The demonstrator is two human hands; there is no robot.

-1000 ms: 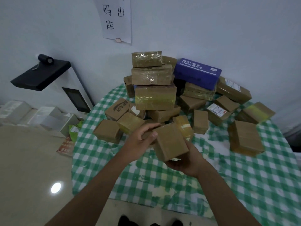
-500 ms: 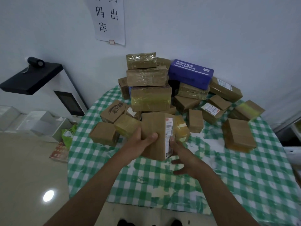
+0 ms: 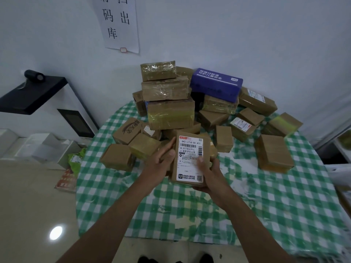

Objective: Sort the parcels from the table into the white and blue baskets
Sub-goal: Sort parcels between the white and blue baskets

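Item: one small cardboard parcel [image 3: 190, 160], held at frame centre above the near part of the checked-cloth surface [image 3: 266, 205], in front of the remaining pile [image 3: 171, 103]. Change noted: the parcel has been turned so that its white shipping label [image 3: 190, 158] now faces the camera squarely and upright; half a second earlier the label showed only as a narrow strip on the right-hand side, and a second earlier no label was visible, only plain brown faces. Hands: left hand [image 3: 161, 164] grips the left edge, thumb laid on the front face; right hand [image 3: 210, 171] cups the lower right corner from beneath, thumb resting on the label. Both are closed about the parcel, carrying it clear of the cloth. Significance, as a judgement: the label is now readable, so the step in hand is likely reading it to decide which basket. Neither the white nor the blue basket is in view. The pile, including the blue box [image 3: 216, 84] at upper centre-right, appears unaltered across the frames.
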